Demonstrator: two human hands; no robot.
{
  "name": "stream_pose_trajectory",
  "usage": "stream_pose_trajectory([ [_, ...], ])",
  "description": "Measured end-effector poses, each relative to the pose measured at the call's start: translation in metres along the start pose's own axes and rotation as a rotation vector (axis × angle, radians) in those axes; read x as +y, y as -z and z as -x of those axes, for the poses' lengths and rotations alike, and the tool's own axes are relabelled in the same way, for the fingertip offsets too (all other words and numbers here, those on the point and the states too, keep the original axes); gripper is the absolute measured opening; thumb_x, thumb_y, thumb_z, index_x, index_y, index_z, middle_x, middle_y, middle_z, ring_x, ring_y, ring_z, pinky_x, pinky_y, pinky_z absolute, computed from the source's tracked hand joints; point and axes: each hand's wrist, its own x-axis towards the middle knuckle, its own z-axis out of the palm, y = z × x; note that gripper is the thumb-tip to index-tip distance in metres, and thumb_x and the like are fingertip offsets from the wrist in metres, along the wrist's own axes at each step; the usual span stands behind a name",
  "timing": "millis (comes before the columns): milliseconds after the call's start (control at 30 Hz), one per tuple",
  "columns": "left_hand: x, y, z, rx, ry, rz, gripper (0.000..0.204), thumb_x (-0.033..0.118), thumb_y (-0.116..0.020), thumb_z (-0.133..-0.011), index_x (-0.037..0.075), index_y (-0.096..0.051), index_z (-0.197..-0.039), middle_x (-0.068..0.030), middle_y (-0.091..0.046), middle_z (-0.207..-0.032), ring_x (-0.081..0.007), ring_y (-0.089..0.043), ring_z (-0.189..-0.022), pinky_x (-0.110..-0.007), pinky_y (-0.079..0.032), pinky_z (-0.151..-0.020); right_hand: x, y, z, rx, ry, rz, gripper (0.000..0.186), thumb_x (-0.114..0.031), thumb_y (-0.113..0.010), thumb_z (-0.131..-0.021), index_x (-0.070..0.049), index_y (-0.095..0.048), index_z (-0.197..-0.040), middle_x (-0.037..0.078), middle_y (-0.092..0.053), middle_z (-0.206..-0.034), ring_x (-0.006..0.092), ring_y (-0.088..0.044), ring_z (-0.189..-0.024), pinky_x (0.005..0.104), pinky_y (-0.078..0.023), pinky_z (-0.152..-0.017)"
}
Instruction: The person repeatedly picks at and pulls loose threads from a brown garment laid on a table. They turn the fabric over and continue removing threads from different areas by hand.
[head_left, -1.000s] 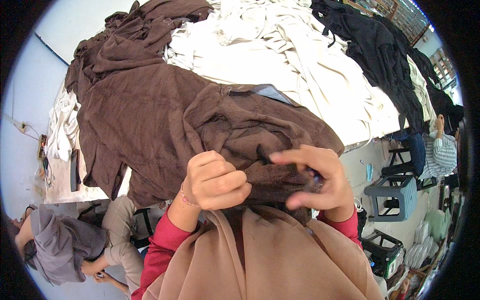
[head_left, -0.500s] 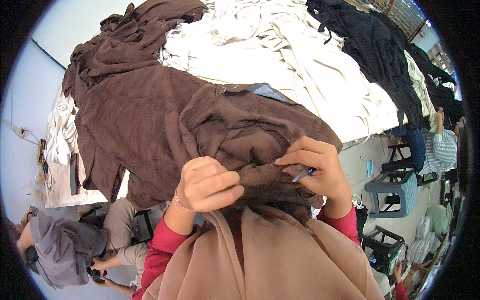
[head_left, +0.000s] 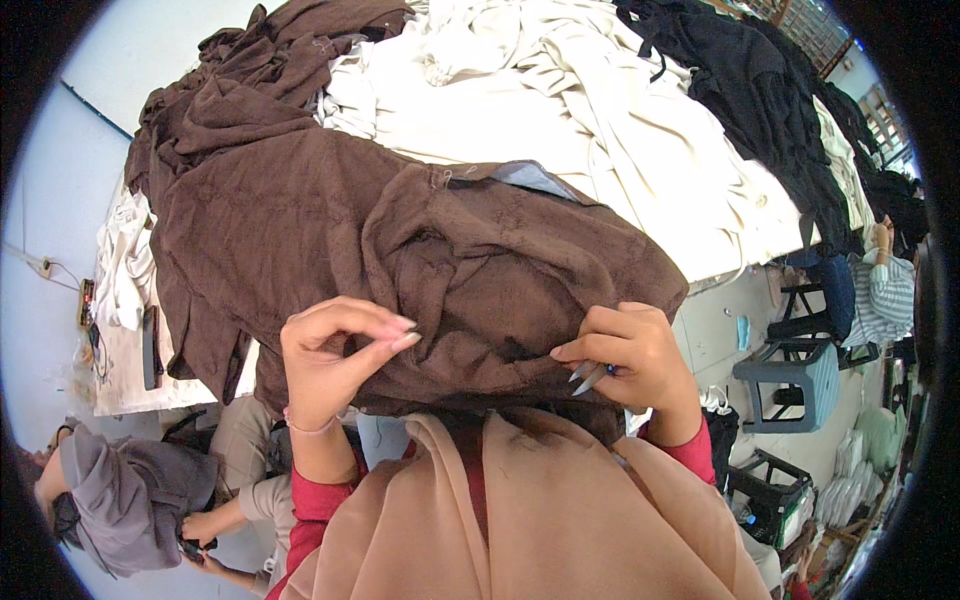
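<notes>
Dark brown cloth, apparently a garment point(head_left: 270, 210), lies bunched over the table edge in front of me, with a bluish-grey patch showing at its far fold. Over its near left part is my left hand point(head_left: 335, 360), thumb and fingertips drawn together in a pinch. Whatever may be between those fingertips is too small to make out. My right hand point(head_left: 640, 355) is closed round small thread snips point(head_left: 588, 381), whose two pointed metal blades stick out below the fingers by a blue part. Its fingertips are at the near right of the brown cloth.
White cloth point(head_left: 620, 130) is heaped across the table, with black cloth point(head_left: 750, 110) at the far right. A grey-blue plastic stool point(head_left: 795, 385) and a black crate point(head_left: 770, 490) stand right. Other people sit at the lower left and far right.
My left hand has moved left, away from the right hand, and turned from a fist to a fingertip pinch. The right hand has lowered slightly, and the snips' blades now point downward.
</notes>
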Motion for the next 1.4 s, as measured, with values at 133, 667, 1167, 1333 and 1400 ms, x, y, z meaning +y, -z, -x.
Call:
stream_pose_trajectory([
  [133, 0.004, -0.017, -0.009, -0.084, 0.319, -0.073, 0.023, -0.003, -0.073, -0.089, -0.003, -0.073, -0.112, -0.0130, -0.076, -0.092, -0.0130, -0.074, -0.082, -0.025, -0.058, -0.073, -0.004, 0.002, 0.001, -0.116, -0.051, -0.063, 0.027, -0.012, -0.078, -0.064, -0.018, -0.074, -0.090, 0.001, -0.058, -0.079, 0.0259, -0.060, -0.066, 0.0379, -0.047, -0.060],
  [667, -0.046, -0.027, -0.098, -0.031, 0.112, -0.577, 0.023, 0.019, -0.076, -0.092, -0.002, -0.078, -0.100, -0.0154, -0.077, -0.087, -0.0161, -0.072, -0.073, -0.029, -0.055, -0.072, -0.004, -0.002, -0.001, -0.215, -0.130, -0.110, 0.032, -0.015, -0.078, -0.071, -0.019, -0.072, -0.102, 0.003, -0.063, -0.089, 0.0300, -0.067, -0.078, 0.0424, -0.053, -0.067],
  [1167, -0.031, -0.021, -0.092, 0.041, 0.140, -0.385, 0.022, 0.019, -0.063, -0.104, -0.001, -0.057, -0.097, -0.0130, -0.072, -0.077, -0.0151, -0.070, -0.067, -0.029, -0.054, -0.061, -0.002, -0.029, -0.081, 0.217, -0.171, -0.033, 0.026, -0.027, -0.060, -0.101, -0.004, -0.057, -0.112, 0.017, -0.066, -0.097, 0.0378, -0.068, -0.082, 0.0448, -0.053, -0.067],
  [1333, -0.029, -0.023, -0.092, 0.038, 0.122, -0.357, 0.023, 0.018, -0.062, -0.104, -0.002, -0.056, -0.095, -0.0134, -0.070, -0.073, -0.0166, -0.070, -0.065, -0.029, -0.053, -0.060, 0.003, -0.052, -0.116, 0.286, -0.067, 0.209, 0.022, -0.027, -0.060, -0.101, -0.006, -0.058, -0.100, 0.014, -0.063, -0.085, 0.0341, -0.067, -0.066, 0.0439, -0.053, -0.056],
  [1400, -0.028, -0.023, -0.092, 0.028, 0.104, -0.381, 0.023, 0.018, -0.062, -0.104, -0.001, -0.055, -0.095, -0.0134, -0.070, -0.073, -0.0166, -0.070, -0.064, -0.029, -0.052, -0.060, 0.003, -0.057, -0.126, 0.268, -0.097, 0.257, 0.022, -0.028, -0.059, -0.101, -0.005, -0.059, -0.099, 0.014, -0.065, -0.083, 0.0331, -0.068, -0.064, 0.0444, -0.053, -0.055],
])
